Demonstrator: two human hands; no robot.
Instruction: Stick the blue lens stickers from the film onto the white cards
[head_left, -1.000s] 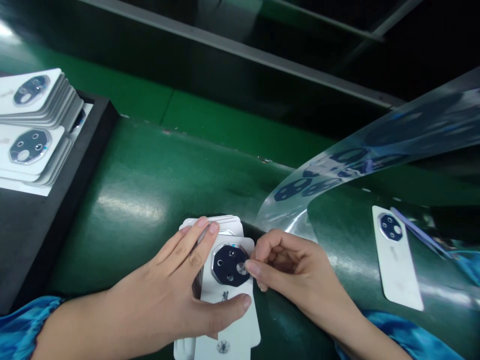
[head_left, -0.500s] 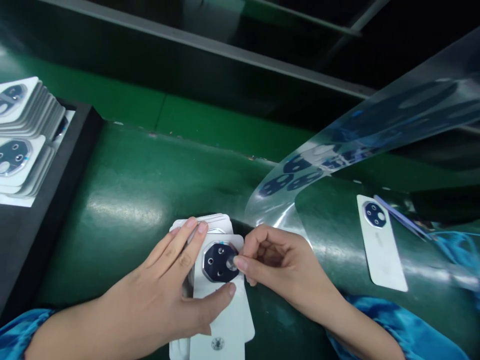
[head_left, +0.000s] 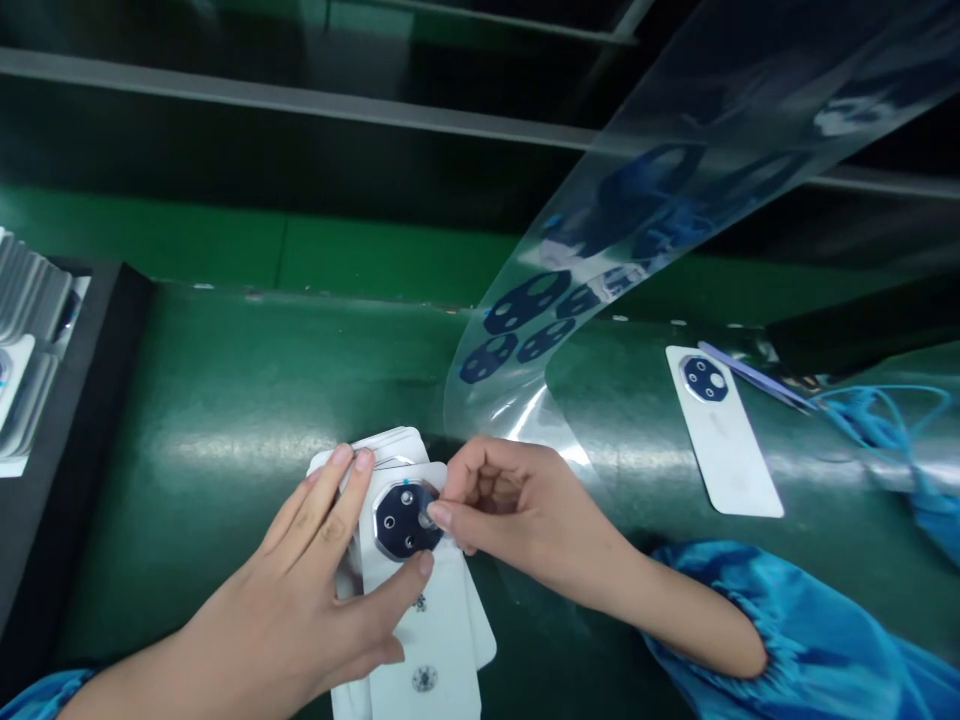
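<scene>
A white phone back panel (head_left: 442, 625) lies on top of a fanned stack of similar white panels (head_left: 394, 445) on the green bench. Near its upper end is a dark blue octagonal camera plate (head_left: 397, 522) with small ringed holes and a pale round spot at its right. My left hand (head_left: 300, 570) rests with fingers outstretched along the stack's left side, its thumb at the plate's lower edge. My right hand (head_left: 517, 505) is pinched at the plate's right edge, over the pale round spot. Whatever is between its fingertips is too small to make out.
A clear film strip (head_left: 525, 350) with dark blue octagonal pieces curves down behind my right hand. To the right lie another white panel (head_left: 731, 450), lilac tweezers (head_left: 757, 377) and a blue cord (head_left: 870, 415). At left a black tray (head_left: 97, 330) holds stacked panels (head_left: 30, 290).
The view has turned, so the bench things appear farther left. My right hand stays pinched at the plate's edge, and my left hand keeps its place on the stack.
</scene>
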